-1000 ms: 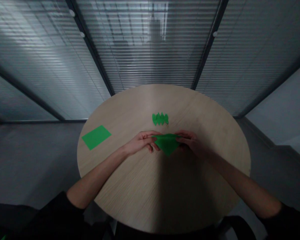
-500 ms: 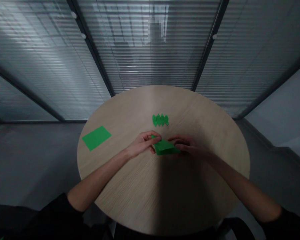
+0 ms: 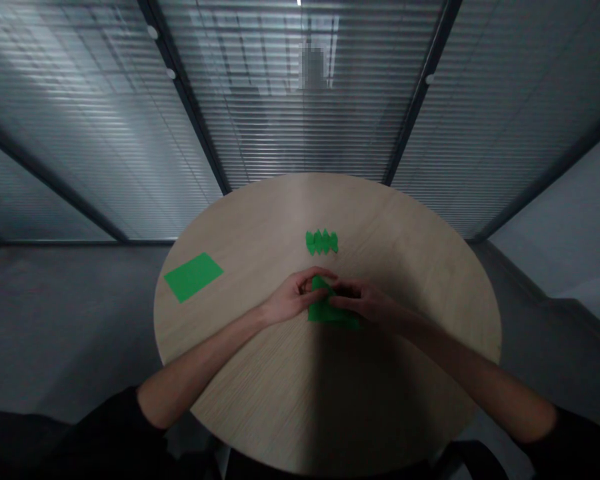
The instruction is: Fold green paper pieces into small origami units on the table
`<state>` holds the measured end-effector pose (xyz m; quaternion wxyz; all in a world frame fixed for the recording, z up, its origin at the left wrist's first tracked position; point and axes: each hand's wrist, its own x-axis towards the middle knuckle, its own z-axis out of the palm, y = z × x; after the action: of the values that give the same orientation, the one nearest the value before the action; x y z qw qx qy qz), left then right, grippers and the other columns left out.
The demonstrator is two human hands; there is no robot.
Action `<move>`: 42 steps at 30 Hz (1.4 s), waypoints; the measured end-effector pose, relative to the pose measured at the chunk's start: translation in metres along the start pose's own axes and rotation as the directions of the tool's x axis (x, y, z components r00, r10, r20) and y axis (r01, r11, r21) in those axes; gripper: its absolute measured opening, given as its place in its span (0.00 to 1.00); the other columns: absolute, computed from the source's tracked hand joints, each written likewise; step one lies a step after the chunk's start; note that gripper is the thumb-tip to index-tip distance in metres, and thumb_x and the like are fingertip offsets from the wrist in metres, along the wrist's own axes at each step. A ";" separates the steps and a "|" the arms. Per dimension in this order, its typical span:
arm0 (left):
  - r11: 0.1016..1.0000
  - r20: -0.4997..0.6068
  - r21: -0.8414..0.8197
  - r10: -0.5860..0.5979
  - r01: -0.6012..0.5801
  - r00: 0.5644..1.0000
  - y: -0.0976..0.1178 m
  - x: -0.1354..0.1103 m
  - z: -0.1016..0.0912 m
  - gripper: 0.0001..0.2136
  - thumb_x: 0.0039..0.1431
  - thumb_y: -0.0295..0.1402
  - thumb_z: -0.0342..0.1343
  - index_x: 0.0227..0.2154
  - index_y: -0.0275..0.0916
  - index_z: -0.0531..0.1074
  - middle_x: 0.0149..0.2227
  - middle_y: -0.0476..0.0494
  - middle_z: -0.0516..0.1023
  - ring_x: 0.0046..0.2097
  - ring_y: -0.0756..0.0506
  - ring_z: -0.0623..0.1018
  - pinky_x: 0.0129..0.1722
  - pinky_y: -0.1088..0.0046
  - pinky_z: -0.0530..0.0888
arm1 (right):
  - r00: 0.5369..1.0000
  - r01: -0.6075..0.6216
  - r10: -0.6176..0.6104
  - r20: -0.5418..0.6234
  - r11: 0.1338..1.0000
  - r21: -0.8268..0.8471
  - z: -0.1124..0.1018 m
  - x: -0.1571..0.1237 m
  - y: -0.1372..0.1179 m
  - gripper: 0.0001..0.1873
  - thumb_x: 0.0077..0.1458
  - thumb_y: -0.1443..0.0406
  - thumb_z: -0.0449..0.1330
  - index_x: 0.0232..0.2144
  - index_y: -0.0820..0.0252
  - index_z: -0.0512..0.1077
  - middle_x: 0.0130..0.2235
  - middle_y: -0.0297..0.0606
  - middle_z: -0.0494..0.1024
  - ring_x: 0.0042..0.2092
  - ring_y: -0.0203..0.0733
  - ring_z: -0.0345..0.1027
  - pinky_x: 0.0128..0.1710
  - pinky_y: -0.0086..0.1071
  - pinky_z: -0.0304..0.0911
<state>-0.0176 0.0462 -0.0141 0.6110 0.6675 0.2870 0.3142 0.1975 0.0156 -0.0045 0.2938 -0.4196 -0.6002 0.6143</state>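
Note:
A folded sheet of green paper (image 3: 320, 311) is between my two hands over the middle of the table. My left hand (image 3: 295, 295) grips its left and upper part, with the thumb lying across the paper. From the right, my right hand (image 3: 365, 300) has its fingers closed on the upper right part, close to my left fingertips. The paper's right side is partly hidden by my right hand and lies in shadow. Just beyond my hands rests a small zigzag-edged row of folded green paper pieces (image 3: 322, 242).
A flat green sheet (image 3: 193, 277) lies at the left of the round wooden table (image 3: 260, 413). Behind the table stand glass panels with blinds (image 3: 310, 140) and dark frames. Part of a dark chair (image 3: 470, 457) shows at the lower right.
Both hands have come closer together at the paper's upper part. My right hand has moved left onto it, and the paper has shifted slightly toward me and changed shape.

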 end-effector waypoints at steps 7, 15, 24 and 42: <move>0.999 -0.199 -0.030 0.025 -0.031 0.980 0.002 -0.003 0.012 0.30 0.59 0.39 0.65 0.60 0.43 0.58 0.39 0.48 0.70 0.30 0.51 0.74 0.24 0.77 0.74 | 0.976 0.114 -0.101 -0.192 0.992 0.059 0.004 0.003 0.004 0.19 0.52 0.52 0.68 0.42 0.55 0.77 0.44 0.40 0.81 0.43 0.46 0.75 0.44 0.37 0.70; 0.991 -0.210 0.132 0.006 0.022 0.978 -0.001 -0.001 0.014 0.16 0.59 0.45 0.63 0.31 0.36 0.68 0.23 0.54 0.65 0.25 0.52 0.67 0.22 0.78 0.62 | 0.955 0.072 -0.046 -0.293 0.994 0.080 0.008 0.005 0.013 0.20 0.48 0.55 0.70 0.40 0.59 0.77 0.39 0.40 0.82 0.37 0.43 0.76 0.37 0.35 0.72; 0.994 -0.138 0.113 0.024 -0.008 0.990 0.000 -0.001 0.012 0.14 0.62 0.43 0.59 0.30 0.35 0.70 0.23 0.54 0.63 0.25 0.53 0.63 0.23 0.78 0.58 | 0.864 0.301 -0.338 -0.372 0.941 -0.156 0.003 -0.002 0.008 0.23 0.54 0.58 0.67 0.51 0.53 0.67 0.41 0.36 0.77 0.37 0.40 0.74 0.34 0.31 0.71; 0.981 -0.166 0.188 0.070 -0.038 0.984 0.003 -0.002 0.012 0.15 0.66 0.44 0.55 0.37 0.35 0.73 0.28 0.50 0.71 0.29 0.50 0.70 0.29 0.75 0.67 | 0.887 0.213 -0.283 -0.366 0.952 -0.218 0.007 0.001 0.016 0.14 0.54 0.55 0.66 0.29 0.58 0.71 0.30 0.33 0.74 0.32 0.38 0.71 0.33 0.31 0.68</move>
<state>-0.0092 0.0367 -0.0122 0.5109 0.6991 0.3480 0.3593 0.1933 0.0112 -0.0207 0.4471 -0.4775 -0.6285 0.4209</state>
